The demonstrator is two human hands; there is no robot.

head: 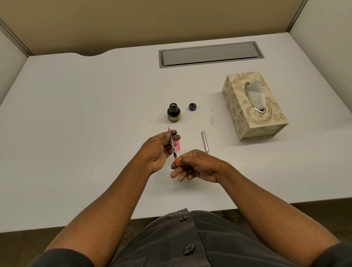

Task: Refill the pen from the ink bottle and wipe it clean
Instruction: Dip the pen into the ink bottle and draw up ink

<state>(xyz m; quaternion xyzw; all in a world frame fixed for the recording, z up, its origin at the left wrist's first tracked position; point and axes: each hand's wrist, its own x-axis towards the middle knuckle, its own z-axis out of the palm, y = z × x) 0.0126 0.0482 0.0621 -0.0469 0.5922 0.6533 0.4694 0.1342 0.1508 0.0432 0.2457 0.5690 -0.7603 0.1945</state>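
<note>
Here, one pen, two hands.

The ink bottle label is unreadable (too small); both elbows are cut off.

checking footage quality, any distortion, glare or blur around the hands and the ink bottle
Head view: wide-angle bending curves the desk edges; even soft light, faint shadow under the right hand, no harsh glare; ink bottle and tissue box sharp; the pen in the left hand is small but legible.

Head view looks down, perhaps steeply, near desk.
</note>
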